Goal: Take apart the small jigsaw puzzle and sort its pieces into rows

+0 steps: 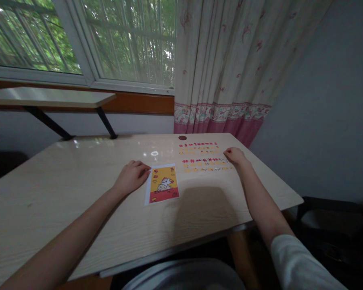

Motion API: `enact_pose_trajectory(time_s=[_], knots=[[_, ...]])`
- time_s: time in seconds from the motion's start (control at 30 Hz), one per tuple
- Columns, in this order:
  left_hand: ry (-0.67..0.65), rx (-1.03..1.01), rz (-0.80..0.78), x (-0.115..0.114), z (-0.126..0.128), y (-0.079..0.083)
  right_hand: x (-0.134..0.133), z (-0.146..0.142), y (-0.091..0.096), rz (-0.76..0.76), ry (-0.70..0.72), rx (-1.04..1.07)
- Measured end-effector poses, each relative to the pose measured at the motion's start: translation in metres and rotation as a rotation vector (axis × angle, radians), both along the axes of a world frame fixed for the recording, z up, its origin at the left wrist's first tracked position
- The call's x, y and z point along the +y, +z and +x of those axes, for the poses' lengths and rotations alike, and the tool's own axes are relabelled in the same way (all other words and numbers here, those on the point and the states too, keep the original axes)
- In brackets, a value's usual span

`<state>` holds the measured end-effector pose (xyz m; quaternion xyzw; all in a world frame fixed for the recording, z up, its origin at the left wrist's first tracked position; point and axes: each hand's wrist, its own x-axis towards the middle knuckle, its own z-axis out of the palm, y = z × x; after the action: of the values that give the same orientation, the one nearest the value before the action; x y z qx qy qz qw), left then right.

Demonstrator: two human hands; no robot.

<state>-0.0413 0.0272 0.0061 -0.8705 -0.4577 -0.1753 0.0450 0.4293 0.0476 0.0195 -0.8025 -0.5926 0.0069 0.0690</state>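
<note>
A colour picture sheet (165,183) with a white cartoon animal on yellow and red lies flat on the table. My left hand (131,177) is at its upper left edge, with bent fingers closed together and fingertips on the white border. To the right, small red and yellow cut-out-like shapes (204,165) lie in several rows; whether they are loose or on a clear sheet I cannot tell. At the right end of these rows is my right hand (236,155), its thumb and fingers pinched together. Whatever sits between those fingertips is too small to make out.
The pale wooden table (78,193) has a raised shelf (51,96) on black supports at the back left. Near the back edge is a round brown hole cover (182,137). A curtain (220,80) hangs behind, beside a barred window. A dark chair (329,217) stands at the right.
</note>
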Motion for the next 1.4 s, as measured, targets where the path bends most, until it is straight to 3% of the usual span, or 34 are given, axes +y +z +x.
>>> enact_pose_trajectory(time_s=[0.4,0.57,0.7,0.8,0.9,1.13,1.4], knots=[[-0.001,-0.006,-0.005,0.000,-0.001,-0.001,-0.004,-0.011,0.003,0.011,-0.033,-0.052],[-0.002,-0.016,-0.005,0.001,-0.001,-0.002,0.000,-0.028,0.009,0.075,-0.064,-0.102],[-0.001,-0.021,-0.018,-0.001,0.000,0.000,0.017,-0.055,0.016,0.117,0.067,-0.125],[-0.005,-0.016,-0.013,-0.002,0.001,0.001,0.036,-0.077,0.022,0.059,0.273,-0.093],[-0.002,0.000,-0.021,-0.002,0.000,0.000,0.056,-0.093,0.025,-0.019,0.388,-0.063],[-0.007,-0.013,-0.021,-0.003,0.000,0.000,0.091,-0.106,0.026,-0.201,0.373,-0.110],[0.001,-0.017,-0.030,-0.004,0.002,0.001,0.098,-0.107,0.031,-0.337,0.359,-0.118]])
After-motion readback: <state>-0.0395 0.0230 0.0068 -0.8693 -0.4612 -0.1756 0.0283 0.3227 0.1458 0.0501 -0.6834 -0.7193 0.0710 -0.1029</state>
